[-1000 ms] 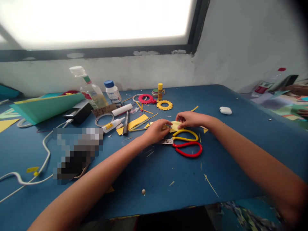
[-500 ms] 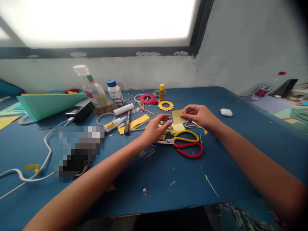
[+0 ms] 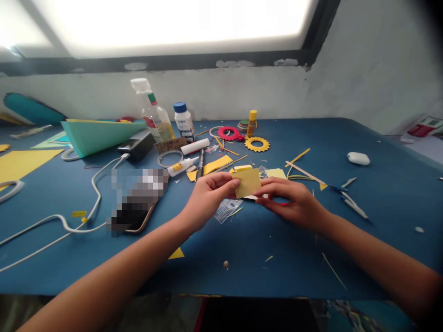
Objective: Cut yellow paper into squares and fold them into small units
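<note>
A small yellow paper piece (image 3: 248, 182) is up in front of me, above the blue table. My left hand (image 3: 211, 196) pinches its left edge between thumb and fingers. At its lower right edge are the fingertips of my right hand (image 3: 292, 198), closed on the paper. Scissors lie under my right hand, mostly hidden; a bit of red handle (image 3: 281, 203) shows. Beyond the hands lie a yellow strip (image 3: 217, 165), a black marker (image 3: 200, 164) and another pale yellow piece (image 3: 276, 173). A clear plastic stencil (image 3: 226, 210) rests just below the held paper.
Behind stand a glue stick (image 3: 252, 123), a blue-capped bottle (image 3: 184, 121) and a clear bottle (image 3: 155, 117). A yellow ring (image 3: 257, 144) and red ring (image 3: 228, 133) lie nearby. Left are a phone (image 3: 138, 203) and cable (image 3: 98, 198); right, compasses (image 3: 353, 203) and a white case (image 3: 358, 158).
The view has shifted, moving the scene rightward. My left hand has closed on the yellow paper, which my right hand held alone before. The paper and right hand have come lower, over the scissors.
</note>
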A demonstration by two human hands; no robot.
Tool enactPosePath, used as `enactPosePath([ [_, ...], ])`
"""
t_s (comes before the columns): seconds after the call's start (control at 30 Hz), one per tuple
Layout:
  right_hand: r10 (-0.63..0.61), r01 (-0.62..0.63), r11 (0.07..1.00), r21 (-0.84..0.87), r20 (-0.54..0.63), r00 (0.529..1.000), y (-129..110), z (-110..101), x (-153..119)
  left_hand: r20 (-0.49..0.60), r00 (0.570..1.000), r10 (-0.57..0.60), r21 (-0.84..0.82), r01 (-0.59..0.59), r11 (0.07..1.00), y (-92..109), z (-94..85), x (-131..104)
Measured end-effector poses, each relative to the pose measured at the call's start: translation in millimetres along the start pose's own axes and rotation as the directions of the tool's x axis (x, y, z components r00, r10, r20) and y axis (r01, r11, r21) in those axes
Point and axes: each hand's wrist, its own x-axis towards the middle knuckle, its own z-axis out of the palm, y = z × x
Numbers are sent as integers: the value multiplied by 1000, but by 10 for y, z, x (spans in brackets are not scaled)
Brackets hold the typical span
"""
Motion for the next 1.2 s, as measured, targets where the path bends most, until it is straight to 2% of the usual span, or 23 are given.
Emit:
enactPosePath([
  [0.17,-53,48,998,-45,-119,992,-29,93,-3,24,991,-128,-67,129,989,-20,-12,-43],
  [0.3,-1,-1,1000,-12,-145,989,-47,100,-27,79,981,-176,-84,182,980,18,-21,-71],
  [0.4,39,-37,999,19,-146,989,-70,100,-38,71,979,-190,-86,196,977,44,-30,-86],
  [0.7,97,-86,991,99,-120,988,-100,95,-47,19,982,-186,-50,186,981,34,-54,-72],
  [0.87,36,-30,998,47,-133,990,-84,89,-42,76,977,-197,-35,200,979,25,-46,-83],
  [1.03,17,-12,999,35,-129,992,-92,82,-38,85,981,-173,-30,176,984,20,-23,-100],
  [1.2,102,-87,990,111,-143,984,-135,79,-18,153,985,-79,95,65,993,46,-1,-165],
])
